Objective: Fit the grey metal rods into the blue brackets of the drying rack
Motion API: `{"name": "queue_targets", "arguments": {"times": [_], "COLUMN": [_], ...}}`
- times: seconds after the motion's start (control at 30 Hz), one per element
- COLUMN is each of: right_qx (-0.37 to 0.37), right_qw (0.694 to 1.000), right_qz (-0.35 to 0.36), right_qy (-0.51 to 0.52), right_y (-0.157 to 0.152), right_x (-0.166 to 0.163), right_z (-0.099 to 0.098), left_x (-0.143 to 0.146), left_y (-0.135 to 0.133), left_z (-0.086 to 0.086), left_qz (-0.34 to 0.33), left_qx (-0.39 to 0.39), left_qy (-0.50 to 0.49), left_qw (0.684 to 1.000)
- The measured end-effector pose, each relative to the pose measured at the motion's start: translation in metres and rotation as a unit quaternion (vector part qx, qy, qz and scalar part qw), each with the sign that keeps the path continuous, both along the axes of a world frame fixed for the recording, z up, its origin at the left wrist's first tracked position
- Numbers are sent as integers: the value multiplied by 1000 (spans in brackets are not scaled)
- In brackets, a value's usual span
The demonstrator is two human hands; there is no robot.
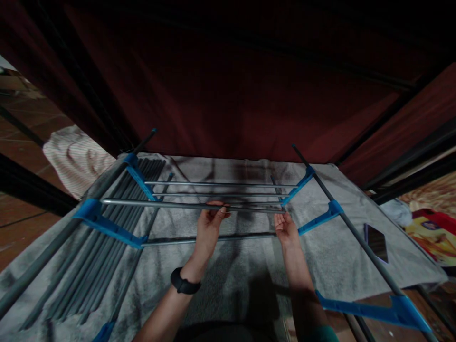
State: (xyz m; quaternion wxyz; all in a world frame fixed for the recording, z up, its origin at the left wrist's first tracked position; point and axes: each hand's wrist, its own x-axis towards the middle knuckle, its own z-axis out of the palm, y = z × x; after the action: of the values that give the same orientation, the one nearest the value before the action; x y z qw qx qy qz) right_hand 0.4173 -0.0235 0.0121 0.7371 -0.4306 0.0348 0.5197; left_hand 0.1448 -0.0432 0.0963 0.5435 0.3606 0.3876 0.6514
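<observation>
A rack frame of grey metal rods and blue plastic connectors [107, 225] lies partly built over a grey cloth [228, 280]. My left hand [210, 223], with a black band at the wrist, is closed round a long grey rod [153, 204] that runs left to a blue connector. My right hand [285, 227] is palm up at the rod's right end, fingers curled under it, close to a blue connector [297, 186]. Other rods [221, 184] span the frame just beyond.
A bundle of loose grey rods [107, 247] lies on the cloth at the left. A dark phone [375, 242] rests on the cloth at the right. A striped cloth [76, 156] sits at the far left, a dark red curtain [231, 95] behind, colourful fabric [432, 232] at the right.
</observation>
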Motion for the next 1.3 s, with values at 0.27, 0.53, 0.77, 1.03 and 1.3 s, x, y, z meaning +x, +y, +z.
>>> {"name": "queue_targets", "arguments": {"times": [0.27, 0.53, 0.77, 1.03, 1.3], "right_qx": [31, 34, 23, 11, -2], "right_qw": [997, 993, 993, 993, 992], "right_qz": [53, 99, 85, 72, 65], "right_qy": [-42, -46, -82, -95, -104], "right_y": [1, 3, 5, 4, 7], "right_x": [-9, -30, -31, -32, -33], "right_z": [-11, -27, -32, -31, -33], "left_x": [-8, -28, -52, -83, -104], "left_y": [10, 9, 2, 16, 29], "left_z": [-38, -61, -65, -71, -76], "left_qz": [8, -30, -16, -14, -109], "left_qx": [-82, -160, -8, 119, 144], "left_qy": [-62, 0, 389, 717, 746], "left_qw": [995, 987, 921, 686, 641]}}
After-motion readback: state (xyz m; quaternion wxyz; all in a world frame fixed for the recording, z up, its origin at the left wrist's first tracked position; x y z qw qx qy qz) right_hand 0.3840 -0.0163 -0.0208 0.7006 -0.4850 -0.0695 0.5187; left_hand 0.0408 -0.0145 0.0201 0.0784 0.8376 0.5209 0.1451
